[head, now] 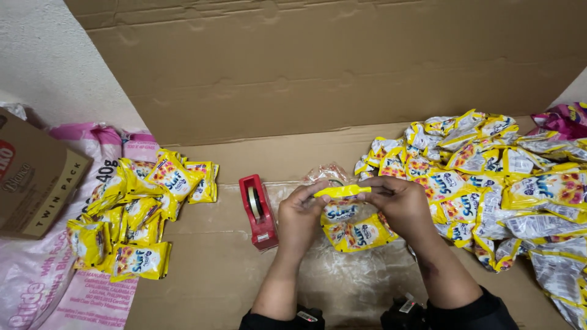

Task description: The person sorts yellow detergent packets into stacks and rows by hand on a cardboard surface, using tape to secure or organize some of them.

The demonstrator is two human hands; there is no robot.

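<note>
Holding a folded bunch of yellow sachets (350, 217) between both hands above a flattened cardboard sheet (208, 269). Left hand (301, 214) gripping the left end of the folded yellow top edge, fingers (318, 190) curled narrow around it. Right hand (396, 201) pinching the right end of that same edge, thumb and fingertips closed tight on the packets. Lower sachets of the bunch hanging down between the wrists, showing yellow, white and blue printing with red flowers.

Lying under the bunch, a crinkled clear plastic film (342, 269), spreading over the cardboard toward the viewer. Standing just left of the left hand, a red tape dispenser (257, 211) with a roll of clear tape set in it, close but not touching. Sitting well apart on the far left, a pile of bundled yellow sachets (137, 214), partly on a pink and white plastic sack (43, 287). Resting at the left edge on that sack, a brown carton (33, 180). Spreading along the right side, a big loose heap of sachets (495, 183), yellow fronts and silvery backs mixed, reaching right up beside the right hand. Leaning behind everything, a tall upright cardboard panel (336, 67) against a pale wall.
</note>
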